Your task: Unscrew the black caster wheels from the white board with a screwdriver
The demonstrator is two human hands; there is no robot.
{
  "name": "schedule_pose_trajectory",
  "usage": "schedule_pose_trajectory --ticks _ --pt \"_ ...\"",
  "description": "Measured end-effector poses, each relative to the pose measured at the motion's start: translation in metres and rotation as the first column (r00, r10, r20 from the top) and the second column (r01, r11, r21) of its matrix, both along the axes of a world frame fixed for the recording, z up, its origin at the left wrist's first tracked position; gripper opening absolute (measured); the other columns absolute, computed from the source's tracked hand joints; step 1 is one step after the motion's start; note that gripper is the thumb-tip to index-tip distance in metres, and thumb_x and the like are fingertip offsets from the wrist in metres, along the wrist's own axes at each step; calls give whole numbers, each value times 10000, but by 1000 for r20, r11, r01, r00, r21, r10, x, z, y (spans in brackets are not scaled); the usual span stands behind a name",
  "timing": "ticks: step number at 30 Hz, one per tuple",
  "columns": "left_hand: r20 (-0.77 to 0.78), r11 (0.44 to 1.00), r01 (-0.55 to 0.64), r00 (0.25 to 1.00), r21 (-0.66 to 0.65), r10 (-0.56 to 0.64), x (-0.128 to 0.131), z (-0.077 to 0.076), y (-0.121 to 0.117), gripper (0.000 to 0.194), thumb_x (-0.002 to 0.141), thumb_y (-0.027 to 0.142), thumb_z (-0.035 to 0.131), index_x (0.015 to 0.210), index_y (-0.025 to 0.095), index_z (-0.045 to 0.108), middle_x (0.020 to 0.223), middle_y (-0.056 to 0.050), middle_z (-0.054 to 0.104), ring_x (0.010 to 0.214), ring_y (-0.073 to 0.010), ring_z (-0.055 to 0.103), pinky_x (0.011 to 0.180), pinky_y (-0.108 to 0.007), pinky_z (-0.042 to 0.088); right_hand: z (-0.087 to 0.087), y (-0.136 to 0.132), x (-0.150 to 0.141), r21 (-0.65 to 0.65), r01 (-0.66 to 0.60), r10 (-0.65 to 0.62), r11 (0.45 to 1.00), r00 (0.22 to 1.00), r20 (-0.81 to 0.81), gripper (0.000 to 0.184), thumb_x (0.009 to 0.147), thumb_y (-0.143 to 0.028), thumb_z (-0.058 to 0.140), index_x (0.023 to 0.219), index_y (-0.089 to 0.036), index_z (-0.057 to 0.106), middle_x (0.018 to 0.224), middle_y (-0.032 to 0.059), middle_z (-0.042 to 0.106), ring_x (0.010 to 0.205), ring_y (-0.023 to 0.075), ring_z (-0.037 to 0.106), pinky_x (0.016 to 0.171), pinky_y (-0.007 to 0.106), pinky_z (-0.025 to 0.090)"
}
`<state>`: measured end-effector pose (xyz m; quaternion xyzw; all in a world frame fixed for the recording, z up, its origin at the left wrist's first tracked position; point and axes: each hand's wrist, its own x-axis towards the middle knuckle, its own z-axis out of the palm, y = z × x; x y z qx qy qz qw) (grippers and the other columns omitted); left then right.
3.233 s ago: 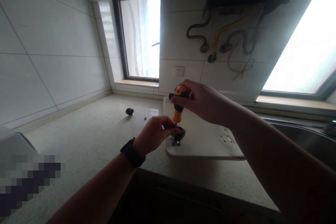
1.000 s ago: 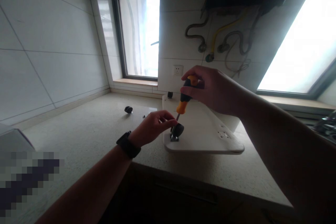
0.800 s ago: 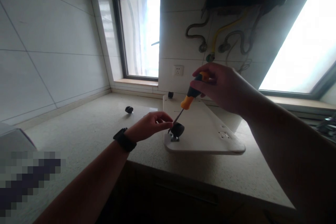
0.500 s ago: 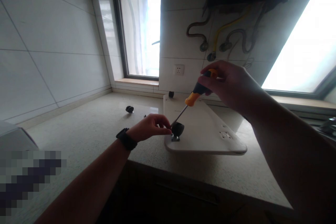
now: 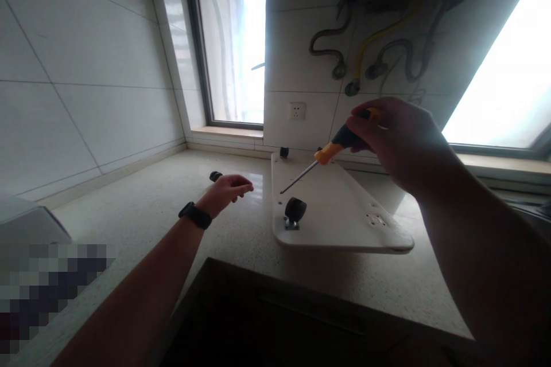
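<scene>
My right hand (image 5: 394, 140) grips a screwdriver (image 5: 342, 140) by its orange and black handle. Its shaft slants down to the left, the tip over a white board (image 5: 331, 206) near a small hole. On the board's near left corner stands a black caster wheel (image 5: 295, 209) on a metal plate, apart from both hands. My left hand (image 5: 228, 188), a dark watch on its wrist, hovers over the counter left of the board. Its thumb and fingers are pinched together; whatever is between them is too small to make out. Behind it a loose caster (image 5: 215, 175) is partly covered.
Another caster (image 5: 284, 152) stands at the board's far left corner. A mounting spot with holes (image 5: 376, 219) shows at the near right. The speckled counter (image 5: 241, 241) ends at a front edge. A white box (image 5: 30, 218) is at the left, and pipes (image 5: 327, 46) run along the wall.
My left hand has left the near caster and moved left over the counter. My right hand has drawn the screwdriver up and right, its tip now off the caster.
</scene>
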<state>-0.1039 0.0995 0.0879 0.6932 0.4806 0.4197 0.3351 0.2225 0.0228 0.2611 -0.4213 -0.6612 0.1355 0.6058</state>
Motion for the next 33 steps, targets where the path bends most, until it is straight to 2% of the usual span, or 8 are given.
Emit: schedule_pose_trajectory --ticks 3,7,10,13,17,23,27,33 --pt "-8 981 -194 981 16 194 -23 -26 22 362 871 460 652 1062 160 718 998 -92 735 749 -144 638 606 -250 502 -4 1 5 -11 -24 23 1000 999 -32 286 779 -361 789 963 -160 704 848 45 706 710 164 717 646 295 616" --pt "-124 953 -304 945 20 304 -40 -57 43 350 820 439 675 977 132 739 858 -98 739 685 -183 658 583 -289 516 -12 3 9 -49 -39 35 998 996 -84 297 752 -356 810 962 -167 717 886 48 718 710 165 724 642 295 621" --pt "-236 935 -348 905 70 355 -44 -74 56 239 788 367 698 885 158 760 889 -100 760 810 -227 701 735 -332 548 -18 5 12 -81 -36 28 996 995 -94 288 746 -347 811 956 -174 716 874 38 717 696 156 719 634 286 619" --pt "-334 916 -385 854 112 400 -44 -85 68 169 774 306 701 863 182 774 927 -100 775 890 -250 714 863 -358 535 -22 7 15 -87 -40 31 995 995 -96 290 732 -355 818 947 -189 718 884 31 715 725 164 721 635 288 621" --pt "-422 897 -419 795 139 436 -38 -89 81 178 794 285 685 915 206 790 990 -102 786 957 -262 719 918 -354 521 -25 8 16 -120 -8 -1 993 997 -77 303 739 -378 818 946 -181 715 906 50 709 765 173 714 660 290 613" --pt "-483 879 -453 743 148 464 -25 -88 96 205 838 301 664 979 221 789 1025 -100 789 1010 -259 721 930 -338 523 -27 5 18 -114 -15 5 993 997 -82 337 733 -382 818 966 -167 704 911 67 701 759 184 710 651 317 610" --pt "-492 871 -465 728 158 478 -22 -86 96 200 858 304 661 1004 229 774 1032 -95 788 1025 -253 717 919 -332 526 -27 1 18 -126 23 -28 992 999 -43 313 741 -356 803 961 -157 704 852 68 695 687 172 686 647 340 595" --pt "-475 855 -487 718 181 509 -18 -86 90 216 890 271 642 1082 217 725 1051 -97 783 1030 -245 712 881 -327 527 -27 -5 16 -77 90 -88 993 996 18 223 765 -302 772 938 -177 710 851 64 706 646 139 658 586 292 553"
